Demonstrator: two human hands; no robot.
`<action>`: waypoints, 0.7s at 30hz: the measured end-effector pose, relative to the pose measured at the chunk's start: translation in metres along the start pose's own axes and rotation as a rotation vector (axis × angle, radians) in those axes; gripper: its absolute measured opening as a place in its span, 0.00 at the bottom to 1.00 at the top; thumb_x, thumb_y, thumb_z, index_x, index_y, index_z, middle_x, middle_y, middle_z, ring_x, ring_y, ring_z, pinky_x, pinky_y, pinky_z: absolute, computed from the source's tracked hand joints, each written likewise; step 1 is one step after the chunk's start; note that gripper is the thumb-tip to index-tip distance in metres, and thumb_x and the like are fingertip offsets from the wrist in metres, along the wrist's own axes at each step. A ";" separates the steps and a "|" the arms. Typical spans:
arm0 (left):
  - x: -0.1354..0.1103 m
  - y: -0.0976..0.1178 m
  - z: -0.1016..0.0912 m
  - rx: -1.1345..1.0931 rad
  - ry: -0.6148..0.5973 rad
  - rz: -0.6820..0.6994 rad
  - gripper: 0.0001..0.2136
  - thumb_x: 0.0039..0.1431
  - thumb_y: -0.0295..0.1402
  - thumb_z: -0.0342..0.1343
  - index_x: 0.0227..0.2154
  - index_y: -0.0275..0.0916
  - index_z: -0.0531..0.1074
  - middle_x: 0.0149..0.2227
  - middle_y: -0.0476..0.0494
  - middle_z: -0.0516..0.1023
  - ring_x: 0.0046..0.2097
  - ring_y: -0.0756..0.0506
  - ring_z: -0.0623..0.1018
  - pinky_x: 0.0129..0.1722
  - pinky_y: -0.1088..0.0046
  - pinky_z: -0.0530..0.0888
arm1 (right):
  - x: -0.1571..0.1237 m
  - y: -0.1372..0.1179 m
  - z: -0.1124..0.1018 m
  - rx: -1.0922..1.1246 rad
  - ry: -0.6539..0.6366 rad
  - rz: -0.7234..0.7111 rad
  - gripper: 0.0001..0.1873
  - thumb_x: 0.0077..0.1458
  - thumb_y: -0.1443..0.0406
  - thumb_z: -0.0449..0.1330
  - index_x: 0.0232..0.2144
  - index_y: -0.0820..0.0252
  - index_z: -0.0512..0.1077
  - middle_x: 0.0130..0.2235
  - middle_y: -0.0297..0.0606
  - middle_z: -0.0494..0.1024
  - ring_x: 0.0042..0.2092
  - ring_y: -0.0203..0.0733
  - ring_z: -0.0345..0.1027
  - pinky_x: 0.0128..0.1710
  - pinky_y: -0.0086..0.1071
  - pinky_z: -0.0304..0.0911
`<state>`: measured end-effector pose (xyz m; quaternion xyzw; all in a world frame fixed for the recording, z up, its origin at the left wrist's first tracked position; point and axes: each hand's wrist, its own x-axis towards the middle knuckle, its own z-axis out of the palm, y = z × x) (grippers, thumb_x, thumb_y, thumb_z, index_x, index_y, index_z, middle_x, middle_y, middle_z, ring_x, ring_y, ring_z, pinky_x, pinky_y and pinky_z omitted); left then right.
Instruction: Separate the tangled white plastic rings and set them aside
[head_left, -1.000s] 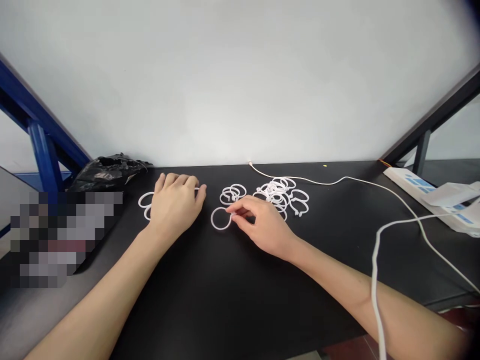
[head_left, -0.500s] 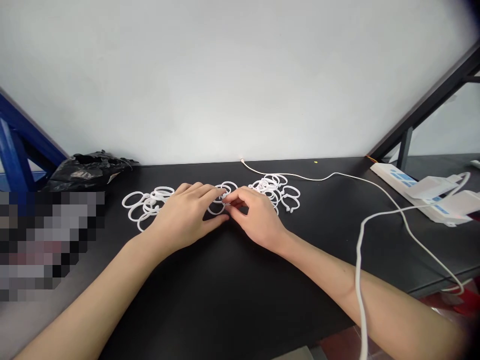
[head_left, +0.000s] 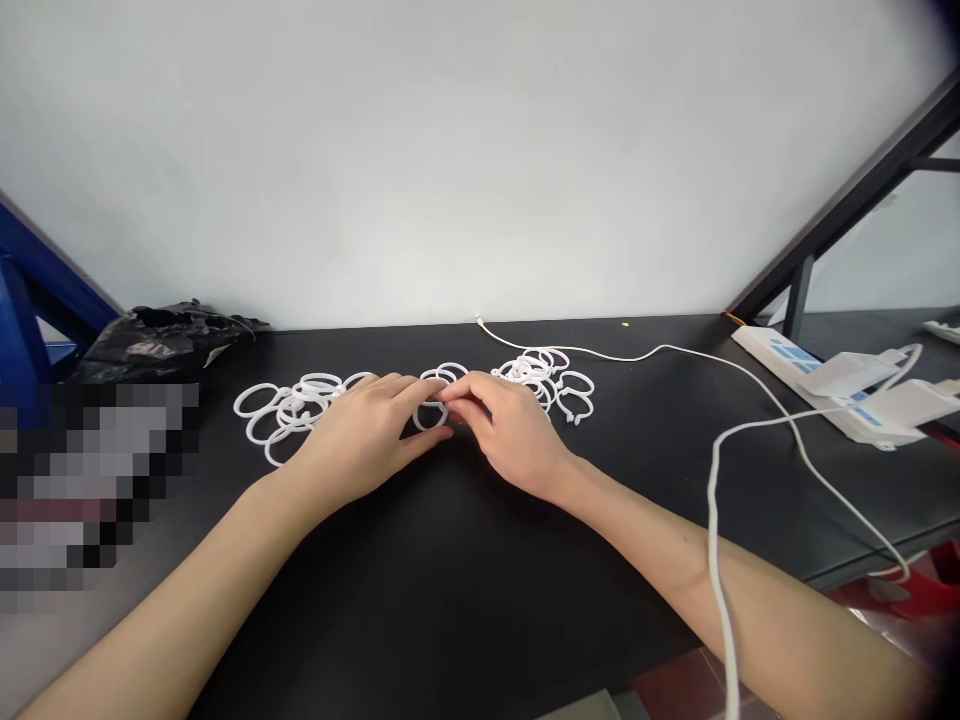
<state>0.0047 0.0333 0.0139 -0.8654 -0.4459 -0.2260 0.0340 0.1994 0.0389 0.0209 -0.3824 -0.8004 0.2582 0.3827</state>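
My left hand (head_left: 364,435) and my right hand (head_left: 511,428) meet at the middle of the black table (head_left: 465,560). Both pinch one white plastic ring (head_left: 430,415) that stands between their fingertips. A loose group of several white rings (head_left: 289,412) lies just left of my left hand. Another heap of white rings (head_left: 553,385) lies behind my right hand. A couple more rings (head_left: 448,374) rest just behind the held one.
A white cable (head_left: 720,440) runs from the back of the table, loops right and hangs down in front. A white power strip (head_left: 847,395) sits at the right. A crumpled black bag (head_left: 161,340) lies at the back left beside a blue frame (head_left: 30,300).
My left hand has moved right off the left group of rings and joined my right hand on the single ring. The ring has been lifted from flat on the table.
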 end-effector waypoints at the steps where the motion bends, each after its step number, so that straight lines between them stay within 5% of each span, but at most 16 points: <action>1: 0.000 0.001 0.000 -0.012 -0.007 -0.004 0.15 0.63 0.42 0.52 0.48 0.40 0.72 0.42 0.40 0.80 0.40 0.40 0.78 0.39 0.63 0.73 | 0.000 0.000 -0.001 0.015 -0.001 0.006 0.09 0.63 0.70 0.54 0.37 0.56 0.73 0.40 0.33 0.80 0.40 0.36 0.76 0.41 0.31 0.71; 10: 0.002 0.002 0.000 0.054 0.012 -0.074 0.16 0.65 0.42 0.49 0.49 0.39 0.71 0.40 0.40 0.77 0.42 0.39 0.76 0.41 0.62 0.72 | 0.000 0.006 0.002 -0.107 -0.005 -0.052 0.10 0.65 0.68 0.53 0.47 0.55 0.71 0.46 0.35 0.79 0.44 0.37 0.75 0.46 0.34 0.70; 17: 0.000 -0.008 -0.001 0.425 -0.024 -0.419 0.18 0.63 0.34 0.45 0.51 0.33 0.72 0.46 0.31 0.75 0.49 0.31 0.73 0.44 0.54 0.71 | 0.008 0.014 -0.015 -0.639 0.041 -0.047 0.13 0.63 0.65 0.56 0.48 0.63 0.73 0.47 0.45 0.76 0.51 0.52 0.66 0.52 0.47 0.65; 21: -0.003 -0.006 0.000 0.491 -0.083 -0.448 0.17 0.62 0.33 0.45 0.47 0.33 0.74 0.43 0.31 0.76 0.48 0.30 0.72 0.49 0.51 0.68 | 0.009 0.017 -0.015 -0.671 -0.036 -0.081 0.16 0.62 0.62 0.58 0.50 0.63 0.73 0.47 0.43 0.76 0.52 0.53 0.63 0.55 0.45 0.64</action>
